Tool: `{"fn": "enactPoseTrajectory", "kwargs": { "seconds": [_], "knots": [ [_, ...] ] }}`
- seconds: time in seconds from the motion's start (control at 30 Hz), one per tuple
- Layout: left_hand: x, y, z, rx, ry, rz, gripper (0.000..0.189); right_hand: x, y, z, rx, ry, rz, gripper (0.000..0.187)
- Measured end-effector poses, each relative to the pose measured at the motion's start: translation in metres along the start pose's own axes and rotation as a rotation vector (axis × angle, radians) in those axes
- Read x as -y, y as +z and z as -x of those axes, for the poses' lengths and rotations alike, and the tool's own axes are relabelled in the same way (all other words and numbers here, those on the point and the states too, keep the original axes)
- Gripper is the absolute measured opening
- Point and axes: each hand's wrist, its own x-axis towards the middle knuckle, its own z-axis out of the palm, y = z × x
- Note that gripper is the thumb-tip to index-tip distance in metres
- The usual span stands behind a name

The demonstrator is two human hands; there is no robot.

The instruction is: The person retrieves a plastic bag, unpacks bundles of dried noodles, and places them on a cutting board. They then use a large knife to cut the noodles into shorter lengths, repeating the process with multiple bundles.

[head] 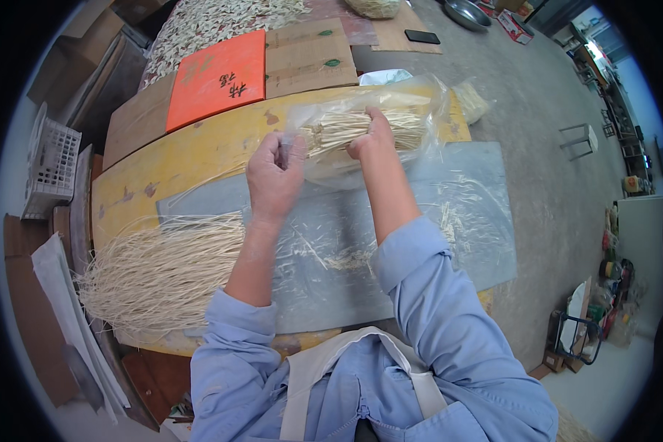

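My left hand (276, 177) pinches the open edge of a clear plastic bag (433, 96). A bundle of dried noodles (337, 128) lies lengthwise in the bag, over the far part of the table. My right hand (377, 137) grips the middle of that bundle, thumb uppermost; its other fingers are mostly hidden. To the left, a large heap of long dried noodles (166, 271) spreads over the table's near left end. Below my hands, a grey-blue sheet (331, 298) is strewn with broken noodle bits (351, 259).
The yellow table (210, 149) has worn patches. Behind it stand a red board (218, 77) with writing and flattened cardboard (309, 55). A filled plastic bag (471, 102) sits off the right corner. Further off are a phone (422, 36), a metal basin (467, 15), a stool (580, 141) and a white plastic basket (55, 163).
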Motion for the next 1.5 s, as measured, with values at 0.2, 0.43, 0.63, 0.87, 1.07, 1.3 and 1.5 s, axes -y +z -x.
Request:
{"fn": "enactPoseTrajectory", "kwargs": {
  "seconds": [0.2,0.43,0.63,0.87,1.07,1.3,1.5],
  "knots": [
    [-0.001,-0.002,-0.001,-0.029,-0.006,0.118,0.022,0.006,0.012,-0.009,-0.021,-0.021,-0.010,0.034],
    [-0.001,-0.011,-0.004,-0.018,-0.050,0.099,0.021,0.027,0.027,0.003,-0.021,-0.098,-0.011,0.041],
    [-0.011,-0.003,0.002,0.011,-0.048,0.084,0.023,0.008,0.017,-0.011,-0.053,-0.155,-0.075,0.038],
    [-0.010,0.003,-0.007,-0.030,0.046,0.130,0.030,-0.025,-0.023,-0.031,0.304,-0.048,-0.039,0.058],
    [-0.013,0.006,-0.014,-0.033,0.074,0.110,0.038,-0.029,-0.048,-0.001,0.161,-0.085,0.192,0.042],
    [-0.017,0.005,-0.019,0.009,0.078,-0.005,0.034,0.003,-0.067,0.040,0.221,-0.174,1.469,0.027],
    [-0.021,0.002,-0.021,0.093,0.129,0.027,0.037,0.042,-0.037,0.037,0.635,-1.005,2.536,0.039]
  ]
}}
